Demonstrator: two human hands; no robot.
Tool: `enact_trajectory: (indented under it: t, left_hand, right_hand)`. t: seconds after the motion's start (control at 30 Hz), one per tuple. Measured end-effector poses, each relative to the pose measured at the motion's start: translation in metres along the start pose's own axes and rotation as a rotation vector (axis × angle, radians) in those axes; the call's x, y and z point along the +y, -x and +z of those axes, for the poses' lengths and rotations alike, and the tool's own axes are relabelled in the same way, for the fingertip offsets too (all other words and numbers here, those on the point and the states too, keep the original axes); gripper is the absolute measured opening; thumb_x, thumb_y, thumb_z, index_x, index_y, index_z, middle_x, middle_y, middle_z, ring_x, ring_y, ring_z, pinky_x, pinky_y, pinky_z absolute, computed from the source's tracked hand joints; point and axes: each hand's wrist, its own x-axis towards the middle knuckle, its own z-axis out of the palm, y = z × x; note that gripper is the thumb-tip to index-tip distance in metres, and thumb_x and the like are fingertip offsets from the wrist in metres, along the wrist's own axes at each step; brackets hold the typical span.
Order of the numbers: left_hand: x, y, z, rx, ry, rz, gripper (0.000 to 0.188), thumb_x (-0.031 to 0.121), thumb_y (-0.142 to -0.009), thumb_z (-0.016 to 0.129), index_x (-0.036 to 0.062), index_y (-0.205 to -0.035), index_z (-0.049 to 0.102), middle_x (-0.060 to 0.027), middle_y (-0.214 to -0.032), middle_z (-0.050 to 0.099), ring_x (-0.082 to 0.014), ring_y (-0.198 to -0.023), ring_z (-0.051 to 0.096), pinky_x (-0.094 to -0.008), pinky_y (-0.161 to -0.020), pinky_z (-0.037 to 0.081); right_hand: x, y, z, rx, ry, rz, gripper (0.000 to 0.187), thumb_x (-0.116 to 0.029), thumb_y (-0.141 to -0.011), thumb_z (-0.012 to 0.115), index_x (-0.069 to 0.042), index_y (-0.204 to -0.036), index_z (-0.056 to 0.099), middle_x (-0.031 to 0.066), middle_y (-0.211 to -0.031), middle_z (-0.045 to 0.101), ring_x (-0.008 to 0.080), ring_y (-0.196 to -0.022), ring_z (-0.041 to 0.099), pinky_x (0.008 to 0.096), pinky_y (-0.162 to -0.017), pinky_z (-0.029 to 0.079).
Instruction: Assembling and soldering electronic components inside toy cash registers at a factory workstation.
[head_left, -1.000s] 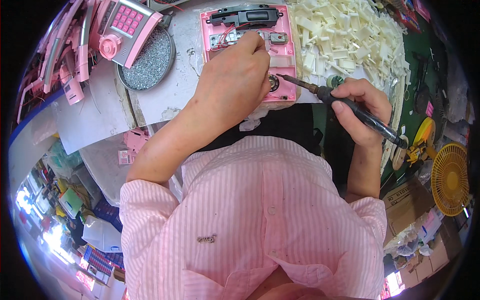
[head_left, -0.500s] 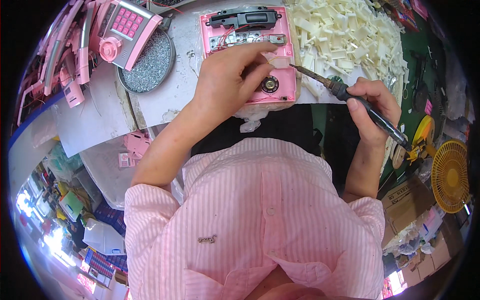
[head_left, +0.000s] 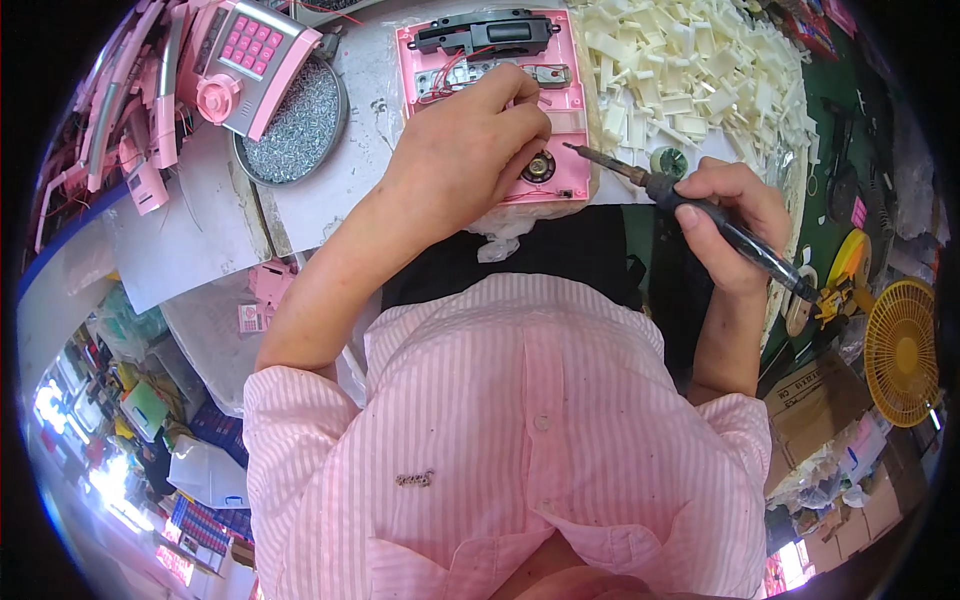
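A pink plastic housing [head_left: 575, 95] lies open-side up on the table, holding a black part [head_left: 500, 36], a metal plate [head_left: 553, 76] with red wires and a small round speaker [head_left: 540, 168]. Over its left half is my left hand [head_left: 455, 150], fingers curled and fingertips down beside the speaker; what they pinch, if anything, is hidden. My right hand [head_left: 745, 220] grips a soldering iron [head_left: 660, 187] by its dark handle. The iron points left, its tip just above the housing's right side near the speaker.
Many cream plastic pieces [head_left: 690, 75] are heaped behind and right. A green spool [head_left: 668, 161] stands near the iron. To the left are a round tray of small screws [head_left: 290, 135], a pink keypad casing [head_left: 255, 65] and stacked pink parts. A yellow fan [head_left: 902, 340] is far right.
My left hand's fingers have drawn together and moved nearer the speaker. The soldering iron has shifted left and slightly down, uncovering more of the green spool.
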Motion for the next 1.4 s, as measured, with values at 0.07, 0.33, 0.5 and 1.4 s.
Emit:
enact_trajectory:
  t: [0.07,0.33,0.5,1.4]
  left_hand:
    - [0.001,0.000,0.000,0.004,-0.009,-0.011,0.014,0.007,-0.082,0.071,0.0052,-0.095,0.065,-0.0083,-0.104,0.059,-0.0295,-0.086,0.064,-0.0374,-0.070,0.053]
    - [0.002,-0.002,0.000,-0.002,-0.031,-0.014,0.014,0.006,-0.082,0.071,0.0044,-0.094,0.063,-0.0093,-0.103,0.059,-0.0299,-0.087,0.063,-0.0377,-0.070,0.053]
    - [0.001,-0.002,0.001,-0.007,-0.044,-0.014,0.014,0.007,-0.082,0.071,0.0044,-0.093,0.063,-0.0094,-0.102,0.059,-0.0298,-0.087,0.064,-0.0375,-0.070,0.053]
    - [0.016,-0.001,-0.001,-0.109,-0.108,0.060,0.018,0.004,-0.080,0.068,0.0074,-0.097,0.065,-0.0092,-0.093,0.064,-0.0308,-0.088,0.063,-0.0409,-0.074,0.052]
  right_hand:
    - [0.000,-0.002,0.004,-0.008,0.003,-0.009,0.017,-0.007,-0.079,0.075,0.001,-0.093,0.069,-0.0009,-0.068,0.061,0.0033,-0.054,0.046,0.0210,-0.050,0.031]
    - [0.001,-0.004,0.009,-0.047,0.046,-0.008,0.017,-0.007,-0.079,0.076,0.000,-0.092,0.069,-0.0009,-0.064,0.059,0.0043,-0.052,0.046,0.0215,-0.049,0.031]
    - [-0.001,-0.008,0.012,-0.066,0.047,-0.005,0.017,-0.005,-0.078,0.076,0.001,-0.092,0.069,0.0000,-0.065,0.060,0.0049,-0.052,0.048,0.0217,-0.049,0.033]
    - [-0.003,0.056,-0.051,0.535,-0.030,0.014,0.018,0.000,-0.081,0.072,0.004,-0.098,0.065,0.0041,-0.082,0.062,0.0067,-0.069,0.054,0.0182,-0.062,0.039]
